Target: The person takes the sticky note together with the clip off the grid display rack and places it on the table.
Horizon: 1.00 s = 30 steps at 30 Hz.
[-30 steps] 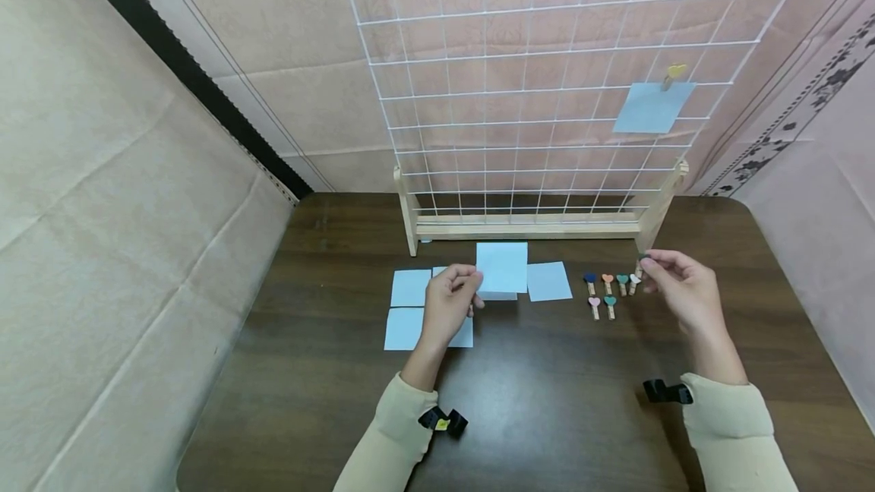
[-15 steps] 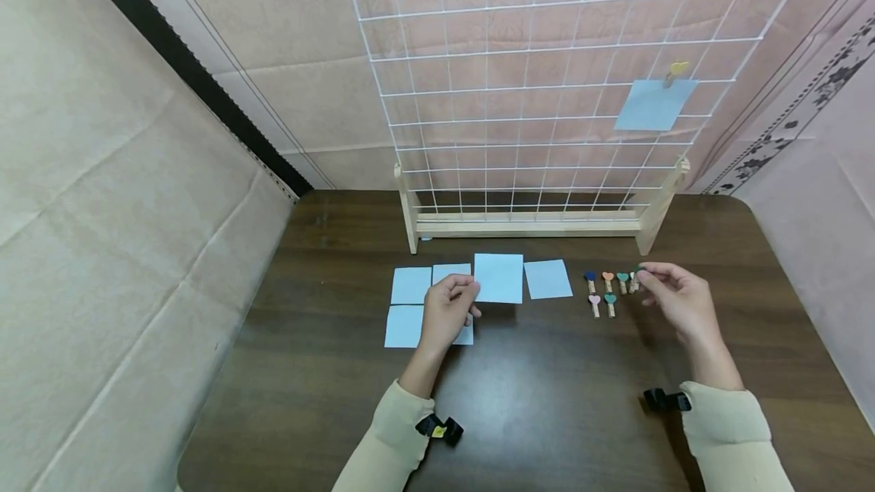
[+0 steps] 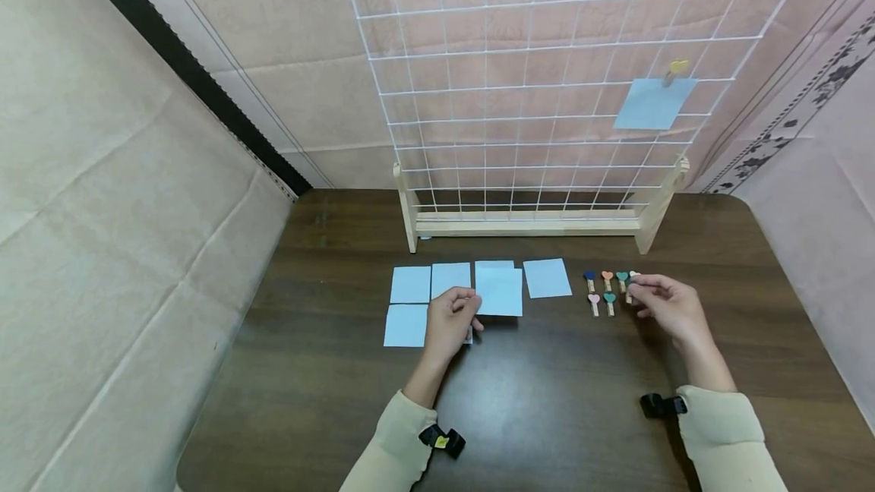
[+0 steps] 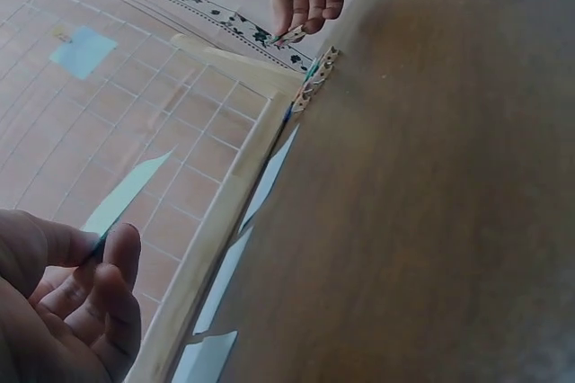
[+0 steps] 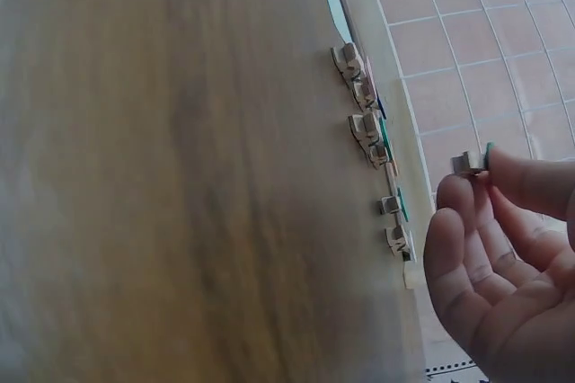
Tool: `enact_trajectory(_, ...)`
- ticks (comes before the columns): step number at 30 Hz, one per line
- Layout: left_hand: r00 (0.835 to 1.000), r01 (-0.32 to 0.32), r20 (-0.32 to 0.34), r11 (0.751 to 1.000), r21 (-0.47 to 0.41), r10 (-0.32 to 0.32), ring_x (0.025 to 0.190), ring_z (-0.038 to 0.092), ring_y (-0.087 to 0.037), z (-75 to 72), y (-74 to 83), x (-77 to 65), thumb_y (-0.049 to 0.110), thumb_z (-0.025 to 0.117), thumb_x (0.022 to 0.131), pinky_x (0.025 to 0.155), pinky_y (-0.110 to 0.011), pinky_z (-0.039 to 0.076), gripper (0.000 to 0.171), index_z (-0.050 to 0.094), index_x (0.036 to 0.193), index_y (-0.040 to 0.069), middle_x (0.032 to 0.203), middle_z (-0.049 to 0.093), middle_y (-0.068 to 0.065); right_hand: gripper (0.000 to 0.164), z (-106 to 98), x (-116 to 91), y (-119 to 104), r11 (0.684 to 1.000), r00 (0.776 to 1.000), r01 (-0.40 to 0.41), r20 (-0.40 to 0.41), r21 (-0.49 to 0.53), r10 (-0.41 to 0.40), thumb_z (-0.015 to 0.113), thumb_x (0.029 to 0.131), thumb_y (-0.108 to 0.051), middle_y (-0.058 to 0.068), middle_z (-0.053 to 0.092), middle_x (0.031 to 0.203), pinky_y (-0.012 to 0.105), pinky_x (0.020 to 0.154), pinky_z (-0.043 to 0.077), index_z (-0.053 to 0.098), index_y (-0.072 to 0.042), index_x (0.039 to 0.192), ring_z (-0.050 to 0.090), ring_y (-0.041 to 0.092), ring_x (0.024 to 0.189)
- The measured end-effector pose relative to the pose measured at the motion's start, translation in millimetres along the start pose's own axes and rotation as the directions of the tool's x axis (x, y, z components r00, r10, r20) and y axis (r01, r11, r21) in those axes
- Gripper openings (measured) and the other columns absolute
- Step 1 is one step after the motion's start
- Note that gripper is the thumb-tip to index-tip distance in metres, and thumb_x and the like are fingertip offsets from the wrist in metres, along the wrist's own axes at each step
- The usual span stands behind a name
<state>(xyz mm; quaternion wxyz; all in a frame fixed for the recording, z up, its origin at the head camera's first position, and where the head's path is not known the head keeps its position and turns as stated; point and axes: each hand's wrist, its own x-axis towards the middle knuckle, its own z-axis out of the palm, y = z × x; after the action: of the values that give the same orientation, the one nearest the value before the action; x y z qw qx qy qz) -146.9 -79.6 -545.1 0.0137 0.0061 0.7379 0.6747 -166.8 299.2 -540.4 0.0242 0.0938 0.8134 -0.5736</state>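
A square light-blue paper note (image 3: 499, 293) is pinched at its left edge by my left hand (image 3: 447, 329), thumb against forefinger. It is lifted over other blue notes (image 3: 410, 285) laid side by side on the table. Between the thumb and forefinger of my right hand (image 3: 673, 310) is a small wooden clothespin (image 5: 469, 164) with a green decoration on its end. That hand is just right of several heart-topped clothespins (image 3: 608, 279), arranged in two short rows, and overlaps the end of the upper one.
Behind the notes stands a white wire grid (image 3: 526, 89) in a wooden base (image 3: 526, 228). High on its right side hangs a blue note (image 3: 655, 106), held by a yellow-heart clothespin (image 3: 678, 67). A lone blue note (image 3: 547, 278) lies toward the clothespins.
The left hand's note has come down toward me, uncovering part of a note behind it. My right hand has moved lower and slightly left, still pinching the clothespin.
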Motion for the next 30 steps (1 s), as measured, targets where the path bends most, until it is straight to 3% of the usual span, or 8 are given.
enact_trajectory(7,1.0,0.022,0.011,0.999,0.033,-0.022,0.054,0.062,-0.047,-1.2,-4.7,-3.1,0.012,0.067,0.104,0.041,-0.019,0.044,0.018,0.073,0.115,0.0,0.079,0.072,-0.029,0.044,-0.5,0.5,1.7,0.998,0.997,-0.048,0.062,-0.032,0.05,0.064,0.107,-0.018,-0.013,0.073,0.09,0.029,0.068,0.062,0.059,0.017,0.133,0.069,0.006,0.077)
enact_trajectory(13,0.999,0.048,0.022,0.998,0.05,-0.049,0.058,0.063,-0.051,-1.1,-8.3,-7.3,0.013,0.067,0.104,0.041,-0.02,0.044,0.018,0.073,0.115,0.001,0.076,0.071,-0.028,0.043,-1.2,-0.2,6.8,0.997,0.989,-0.069,0.128,-0.032,0.073,0.064,0.107,-0.015,-0.006,0.075,0.095,0.03,0.069,0.063,0.057,0.02,0.132,0.07,0.007,0.077)
enact_trajectory(21,0.997,0.073,-0.003,0.995,0.071,-0.073,0.049,0.065,-0.028,-2.7,-15.3,-11.0,0.012,0.069,0.102,0.041,-0.022,0.046,0.017,0.073,0.113,-0.001,0.075,0.073,-0.023,0.038,2.7,1.6,12.1,0.995,0.985,-0.037,0.163,-0.092,0.052,0.062,0.107,-0.009,0.013,0.075,0.101,0.03,0.068,0.063,0.057,0.021,0.13,0.069,0.006,0.078)
enact_trajectory(30,0.999,0.051,0.007,0.995,0.081,-0.051,0.045,0.063,-0.028,-2.2,-17.9,-10.8,0.01,0.067,0.103,0.041,-0.026,0.05,0.02,0.072,0.117,-0.004,0.07,0.07,-0.024,0.037,0.6,4.4,12.3,0.993,0.986,-0.036,0.155,-0.112,0.053,0.064,0.106,-0.009,0.012,0.076,0.097,0.03,0.065,0.062,0.059,0.021,0.127,0.069,0.007,0.076)
